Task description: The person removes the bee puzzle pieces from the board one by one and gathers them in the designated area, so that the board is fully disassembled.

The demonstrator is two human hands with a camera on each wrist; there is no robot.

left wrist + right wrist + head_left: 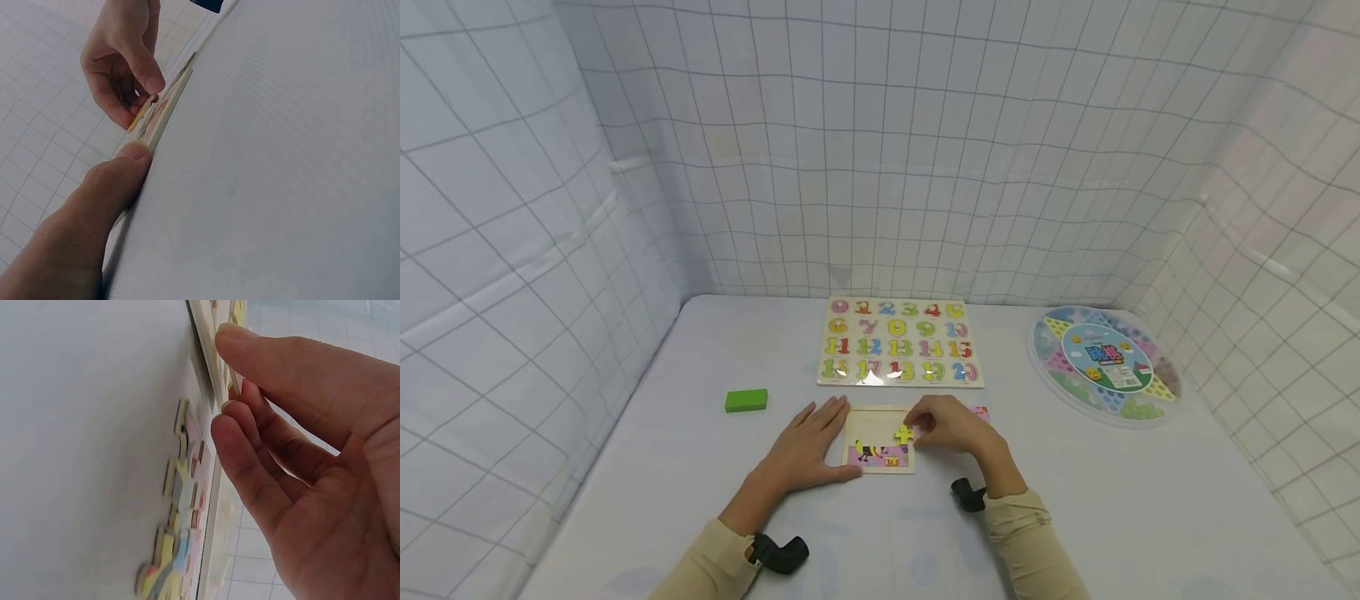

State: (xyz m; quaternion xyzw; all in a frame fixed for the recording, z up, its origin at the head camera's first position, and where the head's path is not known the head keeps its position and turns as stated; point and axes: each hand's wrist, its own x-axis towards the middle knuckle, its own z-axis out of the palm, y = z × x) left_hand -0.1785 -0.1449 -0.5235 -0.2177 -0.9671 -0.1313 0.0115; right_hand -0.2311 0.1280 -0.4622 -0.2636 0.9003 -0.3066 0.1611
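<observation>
A small wooden jigsaw tray (867, 423) lies in front of me, its lower part filled with pieces showing a bee on pink. My left hand (805, 446) rests along its left side with fingers stretched out, and the thumb (128, 165) presses on the frame's near edge. Over the tray's right side, my right hand (951, 423) pinches a yellow jigsaw piece (902, 435) between thumb and fingertips. Several loose jigsaw pieces (181, 500) lie on the table beside the tray in the right wrist view; in the head view the right hand mostly hides them.
Behind the tray lies a number puzzle board (823, 371). To the left is a green block (747, 401). A round, colourful game board (1105, 367) with a label sits at the back right. Grid-patterned white cloth walls (895, 167) enclose the table.
</observation>
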